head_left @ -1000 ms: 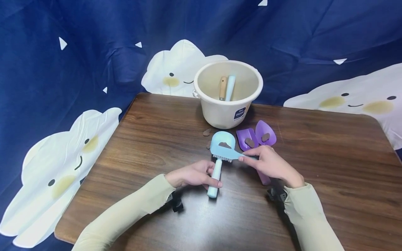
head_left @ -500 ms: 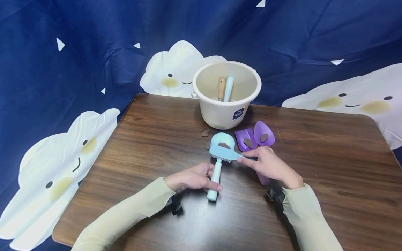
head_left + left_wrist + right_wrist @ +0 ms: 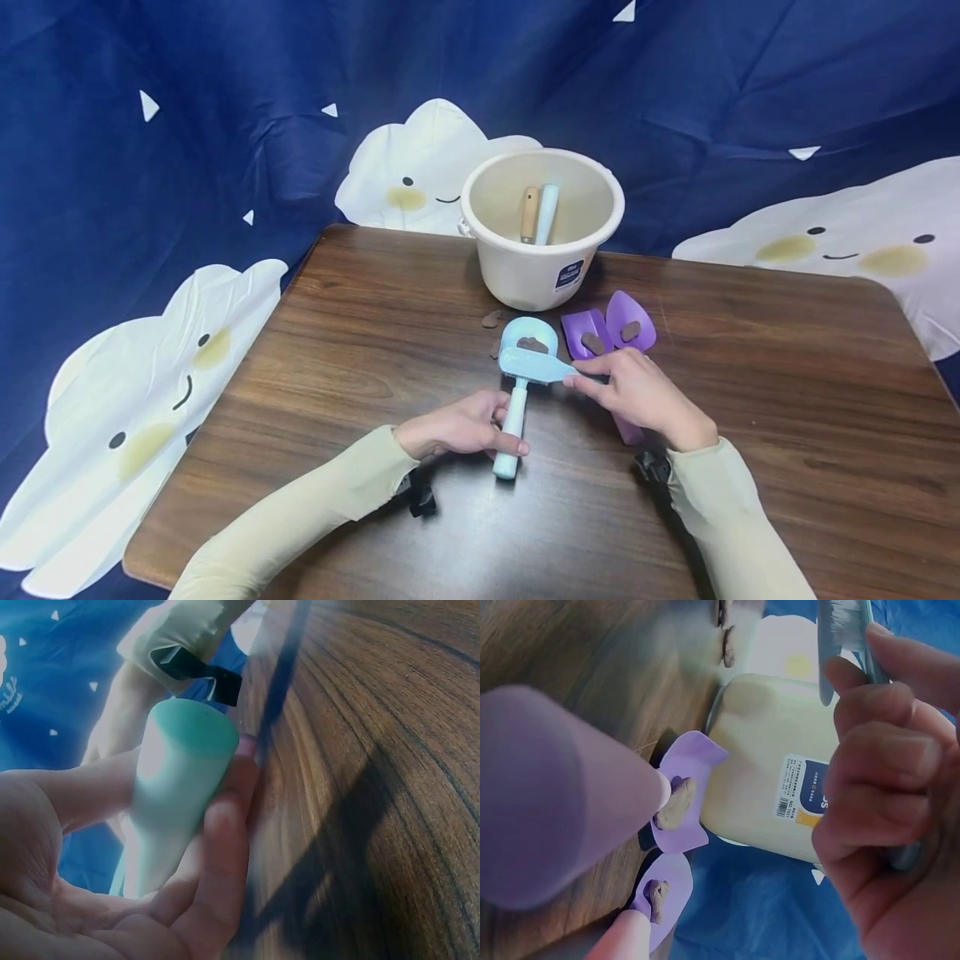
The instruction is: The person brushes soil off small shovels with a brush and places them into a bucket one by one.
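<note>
My left hand [image 3: 461, 425] grips the pale mint handle [image 3: 176, 787] of a toy shovel, thumb across it and fingers curled underneath. The shovel's light blue blade [image 3: 527, 325] points away from me and bears a brown lump [image 3: 532, 342]. From the right, my right hand [image 3: 645, 392] pinches the handle of a light blue brush [image 3: 534, 365], which lies crosswise over the near part of the blade. White bristles [image 3: 845, 626] show in the right wrist view; in the head view the brush's back covers them.
Two purple shovels [image 3: 576, 323] with brown lumps lie beside my right hand. Behind the blade stands a cream bucket [image 3: 525, 279] holding a wooden handle [image 3: 529, 214] and a light blue handle [image 3: 547, 214]. Brown bits [image 3: 491, 319] lie on the wooden table [image 3: 360, 350].
The brush has turned slightly so its back faces up and the bristles, seen at its near edge earlier, are hidden. Both hands keep their grips and have hardly moved.
</note>
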A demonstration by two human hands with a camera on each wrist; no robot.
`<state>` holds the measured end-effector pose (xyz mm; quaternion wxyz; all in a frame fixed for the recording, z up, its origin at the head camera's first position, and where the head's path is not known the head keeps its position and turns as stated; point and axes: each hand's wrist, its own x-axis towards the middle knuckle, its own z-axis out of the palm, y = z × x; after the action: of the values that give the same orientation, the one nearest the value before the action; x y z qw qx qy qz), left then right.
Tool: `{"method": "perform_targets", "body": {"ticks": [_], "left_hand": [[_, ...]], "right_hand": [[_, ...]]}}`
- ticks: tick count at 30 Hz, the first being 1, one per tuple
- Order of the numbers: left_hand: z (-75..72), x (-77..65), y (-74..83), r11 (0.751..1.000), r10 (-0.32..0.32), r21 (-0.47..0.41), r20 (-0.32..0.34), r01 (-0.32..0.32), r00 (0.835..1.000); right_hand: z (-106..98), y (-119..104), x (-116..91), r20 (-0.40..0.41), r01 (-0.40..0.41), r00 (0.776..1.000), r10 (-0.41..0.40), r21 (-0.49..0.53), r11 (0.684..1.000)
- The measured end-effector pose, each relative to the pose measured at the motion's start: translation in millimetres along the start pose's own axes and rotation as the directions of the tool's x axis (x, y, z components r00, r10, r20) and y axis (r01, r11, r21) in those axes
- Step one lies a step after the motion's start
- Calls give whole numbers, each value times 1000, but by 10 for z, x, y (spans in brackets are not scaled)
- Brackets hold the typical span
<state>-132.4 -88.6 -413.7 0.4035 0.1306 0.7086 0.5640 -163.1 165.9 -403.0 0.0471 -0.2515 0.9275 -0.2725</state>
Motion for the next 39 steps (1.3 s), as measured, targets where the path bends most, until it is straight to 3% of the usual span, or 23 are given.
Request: {"method": "perform_targets", "body": {"ticks": [16, 31, 39], "left_hand": [[-5, 3, -16, 1000, -4, 5, -20, 4, 1000], [1, -29, -30, 999, 8, 37, -8, -7, 1000], [15, -52, -31, 999, -28, 40, -25, 29, 999]], "right_hand": [[61, 6, 8, -113, 82, 989, -96, -121, 989], [54, 38, 19, -178, 51, 980, -85, -191, 980], [54, 103, 49, -223, 68, 967, -126, -253, 965]]}}
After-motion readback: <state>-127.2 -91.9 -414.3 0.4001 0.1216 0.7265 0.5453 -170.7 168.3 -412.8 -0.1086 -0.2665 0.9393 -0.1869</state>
